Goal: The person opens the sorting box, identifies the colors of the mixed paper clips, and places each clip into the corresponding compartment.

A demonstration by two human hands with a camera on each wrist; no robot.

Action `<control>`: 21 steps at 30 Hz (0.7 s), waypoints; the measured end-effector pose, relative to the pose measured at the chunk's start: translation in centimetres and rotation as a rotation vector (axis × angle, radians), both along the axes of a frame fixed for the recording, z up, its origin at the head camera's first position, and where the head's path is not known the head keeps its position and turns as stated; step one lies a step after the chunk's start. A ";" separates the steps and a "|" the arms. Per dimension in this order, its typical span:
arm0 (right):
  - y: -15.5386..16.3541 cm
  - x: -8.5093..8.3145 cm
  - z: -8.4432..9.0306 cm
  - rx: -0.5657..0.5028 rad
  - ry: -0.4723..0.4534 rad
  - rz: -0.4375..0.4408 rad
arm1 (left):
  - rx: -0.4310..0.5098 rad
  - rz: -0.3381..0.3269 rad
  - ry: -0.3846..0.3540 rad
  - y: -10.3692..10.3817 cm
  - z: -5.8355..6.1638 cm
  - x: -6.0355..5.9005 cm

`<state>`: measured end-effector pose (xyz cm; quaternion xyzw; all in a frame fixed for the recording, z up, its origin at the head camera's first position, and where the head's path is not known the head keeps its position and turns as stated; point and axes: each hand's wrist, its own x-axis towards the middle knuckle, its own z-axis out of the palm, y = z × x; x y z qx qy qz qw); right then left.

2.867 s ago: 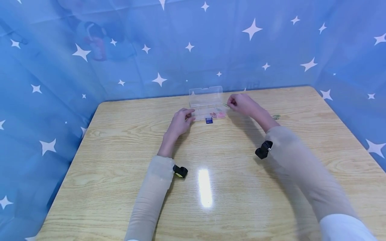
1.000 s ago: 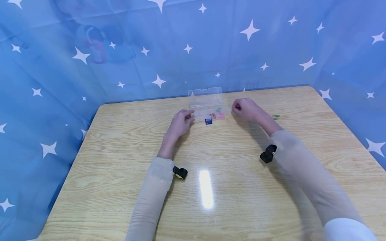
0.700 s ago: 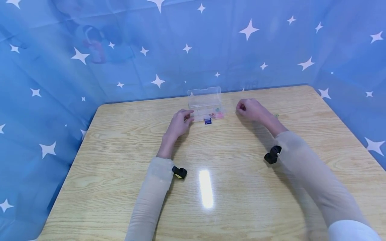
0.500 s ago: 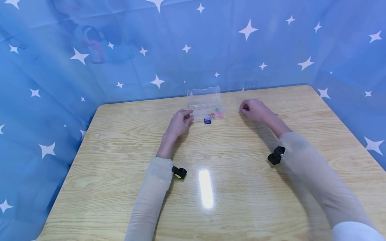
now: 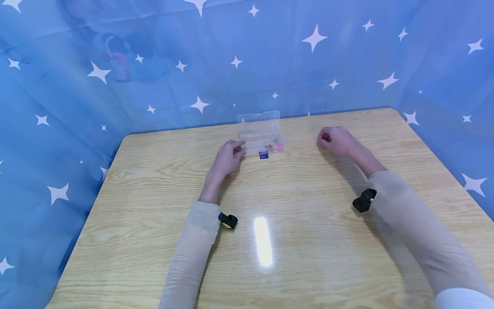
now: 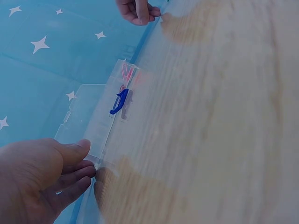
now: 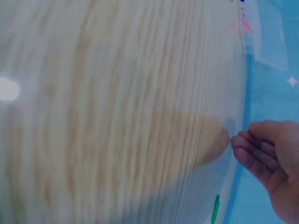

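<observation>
A clear plastic box (image 5: 254, 148) stands at the table's far side with its lid (image 5: 260, 125) raised; a blue piece like a latch (image 5: 263, 155) is at its front edge. My left hand (image 5: 227, 158) is at the box's left end, thumb and forefinger parted, seemingly touching it. Red clips (image 5: 269, 147) and pink clips (image 5: 279, 147) lie in the right part of the box, with something green behind them. To the right of the box, my right hand (image 5: 335, 140) hovers with bent fingers drawn close together; nothing shows between them. Near it in the right wrist view is a green paper clip (image 7: 215, 210).
The wooden table (image 5: 293, 214) reaches back to a blue curtain (image 5: 216, 51) with white stars. Small black cameras (image 5: 228, 220) are fixed to both sleeves. My right forearm hides the spot where green clips lay in the earlier head frames.
My right hand first held a green paper clip at the box's right end; that clip left its fingers, and the hand has moved away to the right. My left hand has stayed at the box.
</observation>
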<state>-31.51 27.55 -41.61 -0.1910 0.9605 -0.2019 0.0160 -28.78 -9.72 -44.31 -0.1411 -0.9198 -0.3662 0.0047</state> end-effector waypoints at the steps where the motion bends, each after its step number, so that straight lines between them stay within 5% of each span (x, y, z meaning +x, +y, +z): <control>1: 0.2 0.0 0.1 -0.001 -0.003 0.000 | 0.001 0.000 0.000 0.0 0.0 0.0; 21: 4.2 1.2 0.8 -0.002 -0.018 -0.052 | 0.010 -0.002 0.008 -0.3 0.0 0.1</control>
